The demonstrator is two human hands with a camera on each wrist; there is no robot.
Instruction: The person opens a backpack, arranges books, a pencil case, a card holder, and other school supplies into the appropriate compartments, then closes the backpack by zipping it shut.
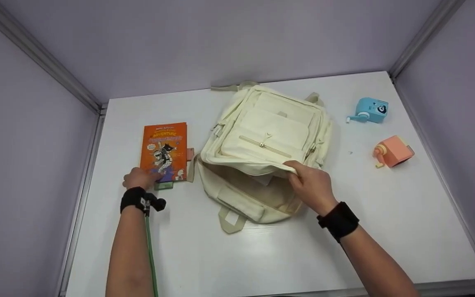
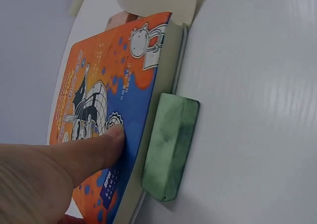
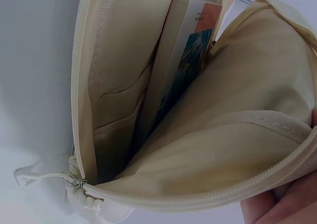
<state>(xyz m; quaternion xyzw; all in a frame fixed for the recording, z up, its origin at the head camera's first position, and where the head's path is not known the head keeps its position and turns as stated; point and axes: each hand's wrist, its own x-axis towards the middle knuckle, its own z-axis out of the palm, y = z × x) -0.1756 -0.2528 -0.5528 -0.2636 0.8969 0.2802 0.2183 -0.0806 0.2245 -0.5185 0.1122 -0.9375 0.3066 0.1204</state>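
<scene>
An orange book [image 1: 165,144] with a blue lower corner lies at the left of the table. My left hand [image 1: 142,179] grips its lower left corner; in the left wrist view the thumb [image 2: 106,144] presses on the cover. Against the book's lower edge sits a green block [image 2: 171,147]. My right hand [image 1: 313,185] pinches the zippered rim of a cream backpack [image 1: 270,128] and holds its main compartment open. Inside, the right wrist view shows another book [image 3: 173,65] standing against the compartment wall.
A pink block [image 1: 190,154] and a beige strip [image 1: 191,172] stick out along the orange book's right side. On the right of the white table [image 1: 229,264] stand a blue crank pencil sharpener [image 1: 371,110] and a pink one [image 1: 395,151]. Pale walls enclose the back and sides.
</scene>
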